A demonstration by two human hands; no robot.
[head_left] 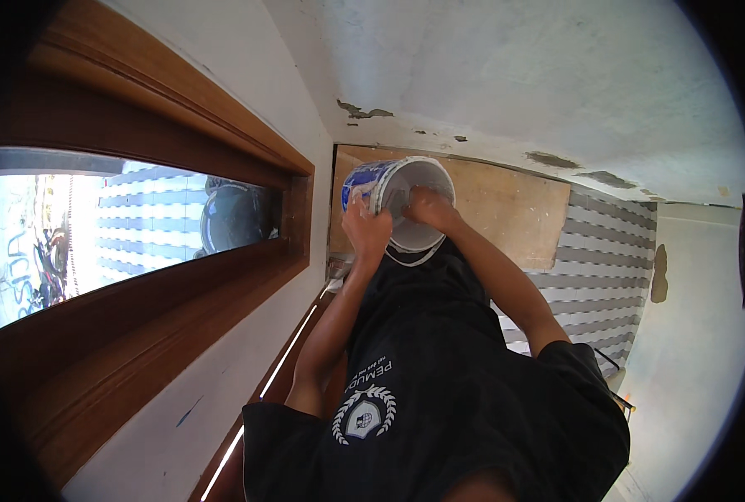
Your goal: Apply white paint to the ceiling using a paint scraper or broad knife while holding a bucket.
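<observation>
A white plastic bucket [371,174] with a blue label is tilted so its mouth faces me, above my dark trousers. My left hand [366,222] is closed on the near left side of its rim. Inside the bucket, my right hand [427,205] is closed, with a small pale, flat thing by its fingers that I cannot make out clearly. The bucket's handle hangs below the rim.
A pale wooden board [506,217] lies on grey-and-white striped tiles [598,259] at a white wall [523,67] with peeling patches. A wooden window frame [180,92] is at my left, opening onto a bright tiled area. Some thin objects stand low at the right.
</observation>
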